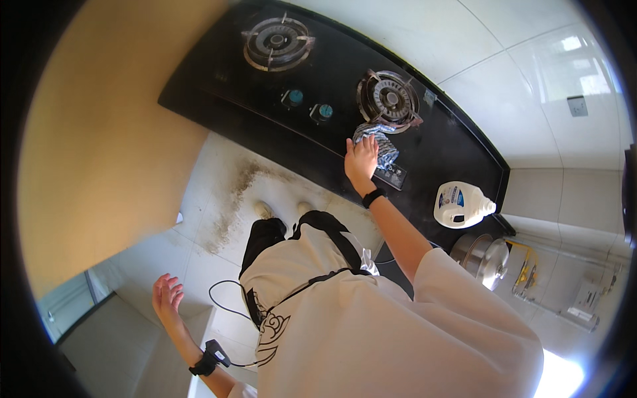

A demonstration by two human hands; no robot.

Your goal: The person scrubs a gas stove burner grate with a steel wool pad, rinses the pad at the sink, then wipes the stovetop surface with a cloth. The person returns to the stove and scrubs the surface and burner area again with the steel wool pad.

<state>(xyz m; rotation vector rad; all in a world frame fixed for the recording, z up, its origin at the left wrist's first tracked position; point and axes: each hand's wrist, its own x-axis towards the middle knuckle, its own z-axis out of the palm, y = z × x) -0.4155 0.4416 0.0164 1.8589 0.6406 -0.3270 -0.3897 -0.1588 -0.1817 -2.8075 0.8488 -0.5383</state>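
Observation:
My right hand (362, 159) presses on a blue-and-white striped cloth (382, 149) on the black stove top (298, 144). The cloth lies crumpled against the near edge of the right gas burner (391, 99), beside a small dark panel with markings (392, 176). To the left are two control knobs (295, 97) and the left gas burner (276, 41), both burners with discoloured metal supports. My left hand (167, 293) hangs away from the stove at the lower left, fingers apart, holding nothing.
A white handled jug (462, 205) stands towards the stove's right end. Beyond it is a metal pot with a lid (480, 257), near yellow-fitted pipes (526, 271). A tan surface (109, 139) fills the left. The tiled floor (199, 219) has dark stains by my feet.

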